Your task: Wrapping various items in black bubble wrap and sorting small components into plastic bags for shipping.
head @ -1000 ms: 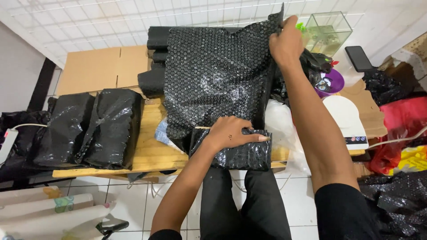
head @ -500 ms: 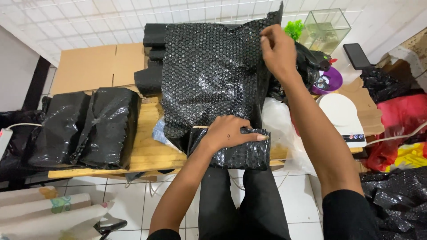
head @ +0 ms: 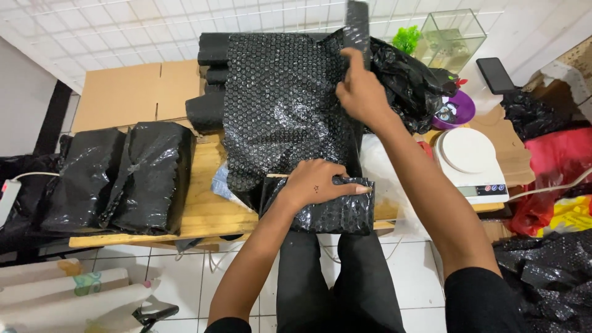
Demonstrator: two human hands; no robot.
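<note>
Now the right hand (head: 361, 92), fingers gripping the bubble wrap (head: 283, 105), is swinging leftward; left hand (head: 317, 184) is still pressing flat on the parcel (head: 327, 213)

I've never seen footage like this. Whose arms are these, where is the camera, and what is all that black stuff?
There is no machine here: a person wears a camera on the head, so you look down along their own two arms. The left hand presses flat on a small parcel wrapped in black bubble wrap at the edge of a wooden table. The right hand grips the top edge of the bubble wrap sheet that rises from the parcel. To the left lie two black wrapped bundles; to the right sits a white scale.
</note>
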